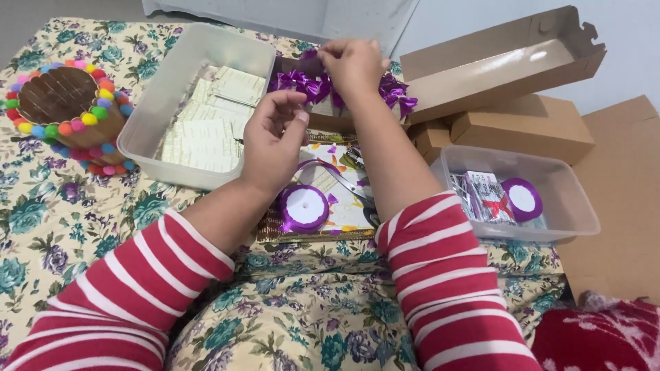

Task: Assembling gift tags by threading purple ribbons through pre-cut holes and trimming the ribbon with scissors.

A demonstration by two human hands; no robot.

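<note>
My right hand reaches forward over a brown box holding several purple ribbon bows, its fingers pinched at a bow on the far side. My left hand hovers nearer me, fingers loosely curled with thumb and forefinger close together; whether it holds anything I cannot tell. Below it a spool of purple ribbon lies on a patterned board, with scissors beside it. Both sleeves are red and white striped.
A clear tub of cream cards sits at the left. A pompom-trimmed wooden holder stands far left. A second tub at right holds small packets and another purple spool. Brown cardboard boxes stack behind it. Floral cloth covers everything.
</note>
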